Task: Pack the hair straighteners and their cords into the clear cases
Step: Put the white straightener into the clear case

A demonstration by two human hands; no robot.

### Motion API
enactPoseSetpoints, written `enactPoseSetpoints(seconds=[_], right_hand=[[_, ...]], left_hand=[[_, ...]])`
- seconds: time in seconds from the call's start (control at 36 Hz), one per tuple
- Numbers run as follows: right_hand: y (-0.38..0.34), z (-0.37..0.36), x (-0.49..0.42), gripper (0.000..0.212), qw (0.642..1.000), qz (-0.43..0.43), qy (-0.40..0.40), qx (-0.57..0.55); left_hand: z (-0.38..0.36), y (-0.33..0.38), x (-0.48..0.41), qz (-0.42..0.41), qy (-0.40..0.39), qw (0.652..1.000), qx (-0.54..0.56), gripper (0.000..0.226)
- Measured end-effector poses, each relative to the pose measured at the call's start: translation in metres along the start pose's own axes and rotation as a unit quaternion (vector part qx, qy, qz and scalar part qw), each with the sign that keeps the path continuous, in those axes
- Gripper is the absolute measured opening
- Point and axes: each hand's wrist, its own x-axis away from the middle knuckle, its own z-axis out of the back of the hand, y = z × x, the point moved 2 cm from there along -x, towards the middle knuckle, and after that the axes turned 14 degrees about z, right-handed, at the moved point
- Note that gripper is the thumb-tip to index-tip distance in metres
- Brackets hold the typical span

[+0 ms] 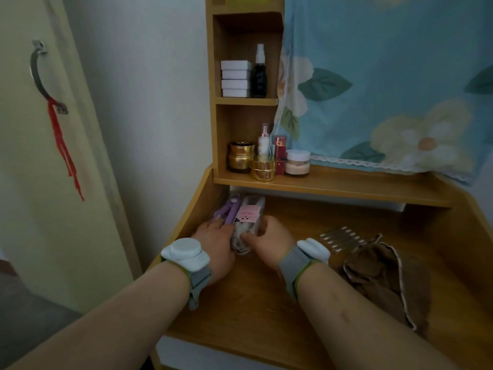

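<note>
At the bench's far left corner, the clear cases [246, 217] already hold a purple and a white straightener [254, 202]. The white cord [241, 245] still spills out; the right hand [269, 236] pinches it with curled fingers, while the left hand [216, 239] steadies the case, its fingers hidden. A brown cloth [384, 279] and clips [344, 237] lie well apart to the right.

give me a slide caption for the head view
Both hands tuck a white cord into a clear case on the desk.

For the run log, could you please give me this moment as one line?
stage: packing | left hand: on clear case | right hand: holding white cord at case | purple straightener: beside it
</note>
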Motion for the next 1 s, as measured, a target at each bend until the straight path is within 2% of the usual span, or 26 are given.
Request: enactPoseSetpoints(seconds=[0.22,0.39,0.44,0.61,0.72,0.83,0.89,1.0], right_hand=[[0.012,-0.004,0.002,0.065,0.998,-0.020,0.027,-0.057],[0.011,0.004,0.006,0.073,0.999,-0.020,0.021,-0.024],[0.010,0.009,0.010,0.068,1.000,-0.009,0.023,0.016],[0.012,0.052,0.023,0.029,0.992,0.047,0.034,0.115],[0.017,0.092,0.039,0.022,0.985,0.046,0.035,0.160],[0.032,0.129,0.059,0.021,0.973,0.008,0.037,0.226],[0.041,0.142,0.072,0.028,0.962,-0.013,0.035,0.270],[0.058,0.151,0.093,0.065,0.928,-0.065,-0.025,0.365]], left_hand=[[-0.003,0.000,0.003,-0.002,0.006,1.000,-0.008,0.057],[0.001,0.003,0.008,-0.004,0.008,1.000,0.003,0.056],[0.002,0.006,0.010,-0.003,0.013,1.000,0.000,0.054],[0.011,0.027,0.018,-0.043,0.061,0.997,0.020,0.052],[0.014,0.048,0.024,-0.094,0.092,0.990,0.043,0.047],[0.015,0.073,0.032,-0.113,0.076,0.988,0.066,0.042],[0.013,0.087,0.035,-0.118,0.060,0.988,0.074,0.037],[0.002,0.109,0.041,-0.112,0.011,0.988,0.101,0.027]])
